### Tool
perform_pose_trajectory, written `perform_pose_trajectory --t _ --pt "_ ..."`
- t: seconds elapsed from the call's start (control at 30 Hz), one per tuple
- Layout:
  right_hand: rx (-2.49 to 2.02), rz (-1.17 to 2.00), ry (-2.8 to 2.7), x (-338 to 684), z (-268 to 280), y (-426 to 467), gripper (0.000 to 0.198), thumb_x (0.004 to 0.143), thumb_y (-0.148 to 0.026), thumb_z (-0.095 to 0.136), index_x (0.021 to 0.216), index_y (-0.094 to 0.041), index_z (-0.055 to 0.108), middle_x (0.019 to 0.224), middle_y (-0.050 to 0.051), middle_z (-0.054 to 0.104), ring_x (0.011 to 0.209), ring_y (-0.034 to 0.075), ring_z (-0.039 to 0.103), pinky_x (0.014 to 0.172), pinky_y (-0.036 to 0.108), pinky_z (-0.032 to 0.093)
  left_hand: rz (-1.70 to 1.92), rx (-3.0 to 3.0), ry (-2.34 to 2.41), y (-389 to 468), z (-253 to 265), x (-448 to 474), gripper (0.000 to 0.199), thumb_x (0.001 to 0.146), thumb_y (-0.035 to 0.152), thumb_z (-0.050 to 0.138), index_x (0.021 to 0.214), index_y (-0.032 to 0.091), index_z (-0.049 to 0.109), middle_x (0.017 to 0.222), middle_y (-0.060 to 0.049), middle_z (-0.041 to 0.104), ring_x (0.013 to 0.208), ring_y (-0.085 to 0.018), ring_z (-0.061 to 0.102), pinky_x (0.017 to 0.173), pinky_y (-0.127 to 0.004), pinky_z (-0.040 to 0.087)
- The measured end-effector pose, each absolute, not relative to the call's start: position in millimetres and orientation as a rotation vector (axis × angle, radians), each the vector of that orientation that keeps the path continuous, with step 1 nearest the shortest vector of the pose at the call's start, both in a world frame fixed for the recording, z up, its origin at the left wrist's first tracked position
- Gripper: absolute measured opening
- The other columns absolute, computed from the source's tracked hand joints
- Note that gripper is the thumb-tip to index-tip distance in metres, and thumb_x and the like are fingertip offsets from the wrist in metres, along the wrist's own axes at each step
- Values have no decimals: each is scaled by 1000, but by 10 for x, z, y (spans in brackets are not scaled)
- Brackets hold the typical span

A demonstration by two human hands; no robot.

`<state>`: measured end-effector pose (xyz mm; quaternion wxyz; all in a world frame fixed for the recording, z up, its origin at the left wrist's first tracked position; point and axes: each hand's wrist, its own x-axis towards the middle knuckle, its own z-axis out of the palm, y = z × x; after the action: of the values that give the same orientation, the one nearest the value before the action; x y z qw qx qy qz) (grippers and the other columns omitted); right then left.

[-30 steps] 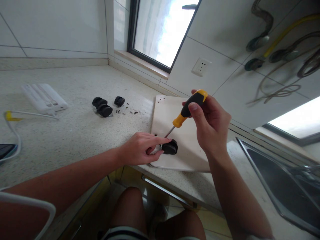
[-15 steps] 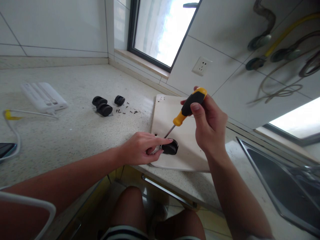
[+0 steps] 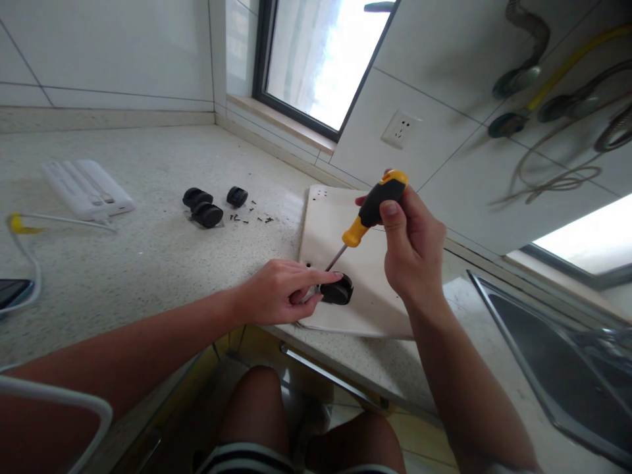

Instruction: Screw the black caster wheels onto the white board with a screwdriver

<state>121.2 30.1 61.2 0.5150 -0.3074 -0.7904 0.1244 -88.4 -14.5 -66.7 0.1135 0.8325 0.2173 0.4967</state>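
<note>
My right hand [image 3: 413, 240] is closed around the yellow and black handle of a screwdriver [image 3: 378, 204]. Its shaft slants down to the left, and the tip is hidden behind my left index finger. My left hand [image 3: 284, 289] grips a black caster wheel [image 3: 338, 289] between index finger and thumb, on a white board [image 3: 368, 316] near the board's left edge. Left of the board lie several small dark screws [image 3: 245, 220]. Beyond them are a single loose caster [image 3: 237, 196] and a pair of casters [image 3: 206, 214] close together.
A white power bank [image 3: 91, 191] with a cable lies on the speckled counter [image 3: 148, 263] at the left, near a phone [image 3: 14, 293]. A sink [image 3: 567, 368] is set in at the right. Wall socket [image 3: 401, 130] and hoses are above. A drawer handle [image 3: 330, 375] runs below the counter edge.
Almost nothing differs. The screwdriver's handle and my right hand have shifted very slightly, while my left hand stays on the caster.
</note>
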Motion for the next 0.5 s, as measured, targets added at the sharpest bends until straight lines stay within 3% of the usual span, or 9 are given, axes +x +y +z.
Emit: perform_pose_trajectory --t 0.27,0.5 --pt "-747 285 -1923 1197 623 301 41 112 -43 54 142 -18 68 115 8 84 95 17 77 85 34 63 1458 2428 643 -150 -661 -879 49 99 13 66 148 21 67 64 10 56 56 -9 56 62 -25 48" --pt "-756 287 -1931 1211 622 311 41 112 -45 54 142 -22 70 116 7 83 95 19 75 87 38 61 1452 2419 647 -150 -669 -880 49 99 13 67 147 20 67 64 10 55 56 -9 56 62 -25 48"
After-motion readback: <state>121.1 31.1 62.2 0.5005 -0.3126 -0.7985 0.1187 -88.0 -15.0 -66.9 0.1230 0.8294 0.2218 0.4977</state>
